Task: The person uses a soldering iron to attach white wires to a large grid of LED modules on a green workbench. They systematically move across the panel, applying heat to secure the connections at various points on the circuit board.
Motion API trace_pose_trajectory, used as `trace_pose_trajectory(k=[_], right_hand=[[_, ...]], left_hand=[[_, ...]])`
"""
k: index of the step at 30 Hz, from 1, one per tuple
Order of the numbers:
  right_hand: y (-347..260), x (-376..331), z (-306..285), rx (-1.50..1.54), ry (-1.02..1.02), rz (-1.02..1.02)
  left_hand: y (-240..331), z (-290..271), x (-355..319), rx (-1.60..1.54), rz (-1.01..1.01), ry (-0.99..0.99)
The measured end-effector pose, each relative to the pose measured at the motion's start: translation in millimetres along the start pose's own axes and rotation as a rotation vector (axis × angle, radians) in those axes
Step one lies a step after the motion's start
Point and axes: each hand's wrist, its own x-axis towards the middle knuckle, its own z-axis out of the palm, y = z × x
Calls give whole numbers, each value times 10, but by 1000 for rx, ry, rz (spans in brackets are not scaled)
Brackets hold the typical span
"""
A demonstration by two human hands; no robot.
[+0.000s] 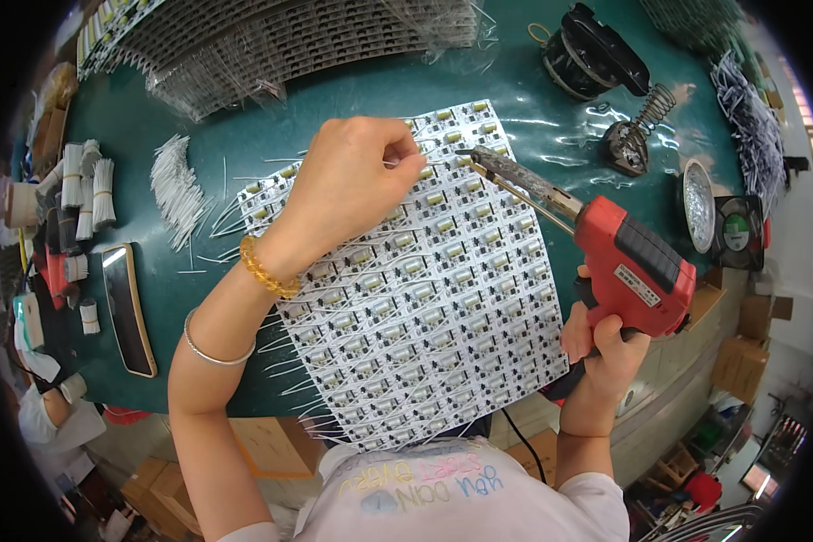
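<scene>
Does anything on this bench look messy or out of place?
Mostly orderly. The circuit panel overhangs the table's near edge, and loose white wires lie fanned out left of it, unlike the tied bundles nearby. Nothing looks spilled or damaged.

Worktop (244, 135): dark green, glossy.
Far edge: stacked panels of circuit strips (280, 41) under clear wrap.
Left part: loose heap of short white wires (176, 185); beside it, nearer the left edge, upright bundles of white wire (86, 185).
Left near corner: dark phone (128, 307) lying flat, screen up.
Far right corner: black round tool (592, 54); next to it a coil-spring iron stand (637, 135).
Right edge: shallow silver dish (698, 203), small black fan (739, 230) beside it.
Below the near edge: cardboard boxes (271, 447).
</scene>
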Motion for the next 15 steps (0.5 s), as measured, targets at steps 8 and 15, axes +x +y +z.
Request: trace_pose_trajectory(k=[8, 15], right_hand=[[-29, -51, -99, -14, 19, -44], [5, -53, -44, -15, -4, -27]], left_hand=[[124, -279, -72, -147, -147, 83], [100, 139, -231, -68, 41, 96]])
